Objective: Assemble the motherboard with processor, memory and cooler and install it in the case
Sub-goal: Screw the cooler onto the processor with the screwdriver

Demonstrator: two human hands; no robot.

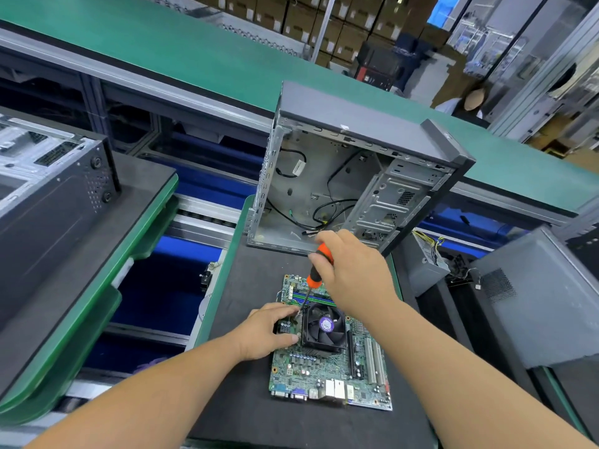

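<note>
Over on the far left there's a second computer case (48, 176) lying on its own pad, not part of this step. Moving in, the left hand (269, 332) rests on the motherboard (324, 367), fingers spread a bit and pressing down right beside the cooler (322, 327), so it's bracing, not gripping anything. The board lies flat on the dark mat (252, 286), memory sticks already in. The right hand (353, 273) is wrapped around an orange screwdriver (319, 264), tip down at the cooler's near-left corner screw. Behind stands the open case (356, 176), loose cables inside. I'd guess the board is light but fragile and a bit flexy, so lift it by the edges or the cooler, not the components.
</note>
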